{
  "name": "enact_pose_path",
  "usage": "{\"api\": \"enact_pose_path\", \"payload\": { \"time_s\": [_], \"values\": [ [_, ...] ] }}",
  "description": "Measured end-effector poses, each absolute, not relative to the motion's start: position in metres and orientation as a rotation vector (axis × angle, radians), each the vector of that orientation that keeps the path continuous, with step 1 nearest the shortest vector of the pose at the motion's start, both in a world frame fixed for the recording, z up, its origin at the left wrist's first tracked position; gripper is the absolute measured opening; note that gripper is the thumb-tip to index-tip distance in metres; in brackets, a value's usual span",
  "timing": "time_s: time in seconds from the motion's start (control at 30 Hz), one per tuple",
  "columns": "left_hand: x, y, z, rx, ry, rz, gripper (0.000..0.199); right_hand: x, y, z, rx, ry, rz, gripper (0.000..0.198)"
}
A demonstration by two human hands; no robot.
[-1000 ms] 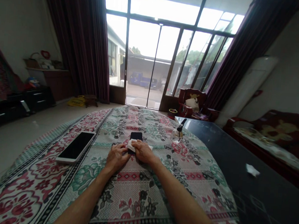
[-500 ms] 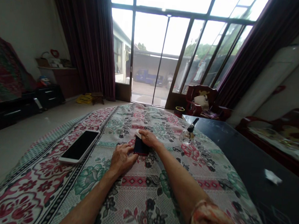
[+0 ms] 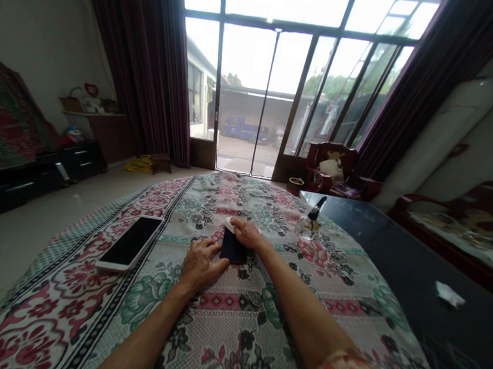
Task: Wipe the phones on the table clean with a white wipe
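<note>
On the flowered tablecloth (image 3: 230, 306) lies a dark blue, flat rectangular object (image 3: 233, 251) with a reddish lower edge, about phone-sized; its exact kind is unclear. My right hand (image 3: 246, 232) is closed on a folded white cloth or tissue (image 3: 228, 223), pressed at the object's upper end. At the object's left side rests my left hand (image 3: 203, 260), fingers apart, with the thumb touching the lower left corner. A large white-framed smartphone (image 3: 130, 244) lies face up to the left. To the right stands a clear glass bottle with a black spray top (image 3: 308, 224).
A black table (image 3: 417, 256) adjoins on the right, with a crumpled white tissue (image 3: 449, 295) on it. Beyond it are a wooden armchair (image 3: 325, 167) and a wooden sofa (image 3: 470, 220). Glass doors (image 3: 251, 107) stand ahead between dark curtains.
The dark object sits slightly lower in view, as does my right hand with the white cloth. My left thumb has shifted slightly right along the object's lower corner.
</note>
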State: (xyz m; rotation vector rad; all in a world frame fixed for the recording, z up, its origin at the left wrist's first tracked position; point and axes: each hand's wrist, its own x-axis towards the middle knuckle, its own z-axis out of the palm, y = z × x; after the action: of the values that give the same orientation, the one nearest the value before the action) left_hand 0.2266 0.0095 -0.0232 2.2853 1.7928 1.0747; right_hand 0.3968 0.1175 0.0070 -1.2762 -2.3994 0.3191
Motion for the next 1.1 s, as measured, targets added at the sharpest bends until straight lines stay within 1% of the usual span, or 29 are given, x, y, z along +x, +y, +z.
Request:
{"api": "enact_pose_path", "payload": {
  "time_s": [0.13,0.5,0.7,0.87,1.1],
  "values": [
    [0.226,0.009,-0.022,2.290,1.768,1.037,0.041,0.401,0.096,0.003,-1.141,-2.407,0.285,0.033],
    [0.224,0.008,-0.025,2.335,1.741,1.019,0.033,0.409,0.035,0.002,-1.028,-2.454,0.256,0.032],
    [0.223,0.008,-0.025,2.325,1.734,1.028,0.029,0.410,0.010,0.001,-1.002,-2.496,0.284,0.035],
    [0.223,0.008,-0.025,2.336,1.729,1.022,0.029,0.414,0.012,0.000,-0.989,-2.514,0.306,0.036],
    [0.224,0.009,-0.022,2.303,1.738,0.992,0.036,0.413,0.053,0.013,-0.957,-2.567,0.298,0.035]
  ]
}}
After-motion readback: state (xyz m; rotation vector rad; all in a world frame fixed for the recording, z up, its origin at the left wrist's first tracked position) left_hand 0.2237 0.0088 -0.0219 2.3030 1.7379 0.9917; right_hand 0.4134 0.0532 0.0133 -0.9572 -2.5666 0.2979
